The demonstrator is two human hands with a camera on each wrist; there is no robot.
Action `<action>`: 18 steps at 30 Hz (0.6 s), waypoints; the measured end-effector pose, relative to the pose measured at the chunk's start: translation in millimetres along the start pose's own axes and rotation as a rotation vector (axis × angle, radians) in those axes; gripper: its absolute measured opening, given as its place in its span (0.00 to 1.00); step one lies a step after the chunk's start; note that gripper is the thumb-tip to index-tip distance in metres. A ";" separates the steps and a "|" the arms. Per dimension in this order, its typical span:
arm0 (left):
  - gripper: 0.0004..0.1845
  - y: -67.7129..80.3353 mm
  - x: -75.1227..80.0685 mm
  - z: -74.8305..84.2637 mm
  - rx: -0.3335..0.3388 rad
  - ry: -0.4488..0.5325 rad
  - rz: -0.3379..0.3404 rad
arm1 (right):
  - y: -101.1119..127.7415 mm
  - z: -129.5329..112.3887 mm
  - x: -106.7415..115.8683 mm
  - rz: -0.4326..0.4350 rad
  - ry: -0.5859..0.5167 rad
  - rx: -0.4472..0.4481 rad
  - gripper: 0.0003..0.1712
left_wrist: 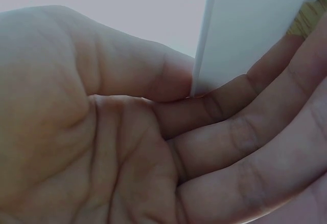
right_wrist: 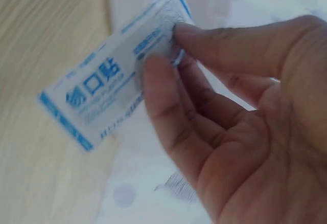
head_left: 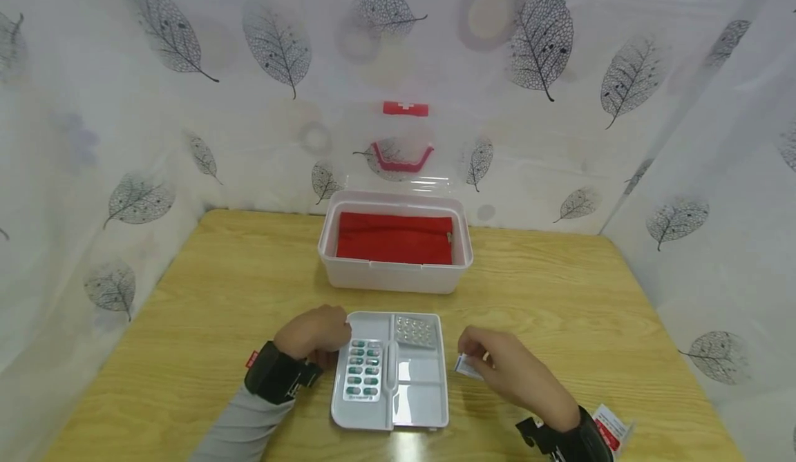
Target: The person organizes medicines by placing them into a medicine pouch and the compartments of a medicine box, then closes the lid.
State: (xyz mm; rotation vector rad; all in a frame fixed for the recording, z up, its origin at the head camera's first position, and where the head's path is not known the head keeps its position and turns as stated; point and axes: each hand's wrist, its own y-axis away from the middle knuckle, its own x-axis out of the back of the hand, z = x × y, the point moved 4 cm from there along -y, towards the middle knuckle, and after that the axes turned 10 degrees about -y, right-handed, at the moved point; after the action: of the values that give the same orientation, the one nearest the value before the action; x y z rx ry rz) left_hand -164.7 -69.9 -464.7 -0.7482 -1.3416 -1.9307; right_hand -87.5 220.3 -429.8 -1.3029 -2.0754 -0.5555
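A grey divided tray lies at the near middle of the wooden table. Its left compartment holds a blister pack of green pills, and a silver blister pack lies in the far right one. My left hand holds the tray's left rim between the thumb and the fingers. Just right of the tray, my right hand pinches a small white packet with blue print between thumb and forefinger, a little above the table.
An open white box with a red zip pouch inside stands behind the tray, its clear lid leaning on the back curtain. A red and white packet lies by my right wrist. Leaf-print curtains close three sides.
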 end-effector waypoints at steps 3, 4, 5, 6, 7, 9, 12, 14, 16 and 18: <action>0.15 -1.5 -1.2 -2.1 -0.003 -0.002 -0.007 | -10.8 -13.9 -5.9 -0.019 -0.073 0.061 0.11; 0.15 -2.3 -1.9 -2.3 -0.006 -0.002 -0.007 | -14.1 -18.0 -7.9 -0.020 -0.094 0.084 0.11; 0.15 -2.6 -2.1 -2.1 -0.009 0.000 -0.007 | -17.0 -22.1 -10.0 -0.023 -0.114 0.104 0.10; 0.15 -3.2 -2.6 -2.1 -0.012 -0.001 -0.007 | -19.9 -25.6 -12.2 -0.026 -0.131 0.117 0.10; 0.15 -3.4 -2.9 -2.0 -0.013 0.000 -0.008 | -22.9 -29.2 -14.4 -0.028 -0.144 0.130 0.11; 0.16 -3.2 -2.9 -2.2 -0.010 0.003 -0.007 | -29.0 -35.4 -18.8 -0.027 -0.157 0.137 0.11; 0.15 -2.6 -2.3 -3.1 -0.007 0.007 -0.003 | -36.4 -42.7 -23.7 -0.024 -0.152 0.134 0.12; 0.15 -2.5 -2.8 -3.0 -0.006 0.010 -0.005 | -39.4 -45.7 -25.8 -0.025 -0.137 0.132 0.13; 0.15 -2.4 -2.7 -3.2 -0.005 0.011 -0.005 | -42.1 -47.2 -28.2 -0.033 -0.119 0.134 0.12; 0.15 -2.3 -2.2 -3.6 0.000 0.013 -0.007 | -45.5 -46.7 -30.9 -0.045 -0.104 0.130 0.12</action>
State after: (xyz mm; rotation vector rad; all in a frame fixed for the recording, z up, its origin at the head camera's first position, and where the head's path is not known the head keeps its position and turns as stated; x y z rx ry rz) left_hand -165.4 -72.4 -468.8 -0.7307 -1.3384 -1.9375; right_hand -105.7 151.3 -418.7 -1.2363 -2.1908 -0.3723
